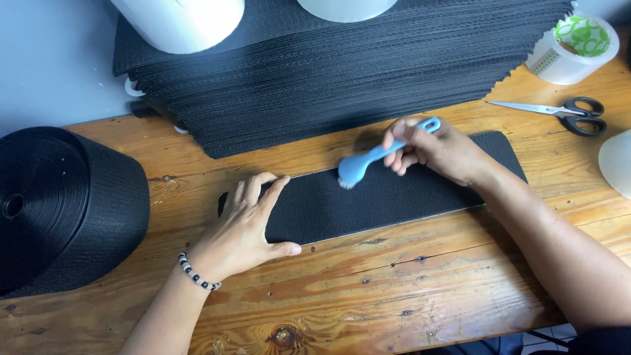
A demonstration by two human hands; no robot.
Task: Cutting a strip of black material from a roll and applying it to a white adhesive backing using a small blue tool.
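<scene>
Hidden/cut off: left end of the black strip (368,197) sits under the left hand (246,227), so that end's shape is only partly readable. Right hand (437,150) covers part of the strip's top edge. Bristles of the blue brush (374,161) are a pale blur at the head, no detail. Two white rolls at 12 o'clock, one (181,20) and the other (345,8), are cropped by the frame top; a pale rounded object (618,161) at 3 o'clock is cropped by the right edge, can't tell what it is. Both forearms run out of frame at the bottom.

Strip: long, flat, matte black, coarse textured face, rounded right corner, thin light line along its long edges. Lies mid-frame on the wooden table (394,289), slightly tilted, right end higher.

Left hand: flat, fingers spread and extended, palm pressing the strip's left end, gripping nothing. Beaded bracelet (197,273) on the wrist.

Right hand: fingers curled tight around the brush handle, brush head down on the strip near its top edge, centre.

Around: stack of black sheets (342,72) at 12 o'clock, just behind the strip. Big black webbing roll (62,204) at 9 o'clock. Clear tape roll (572,49) at 2 o'clock, scissors (559,112) below it, well apart from the hands.
</scene>
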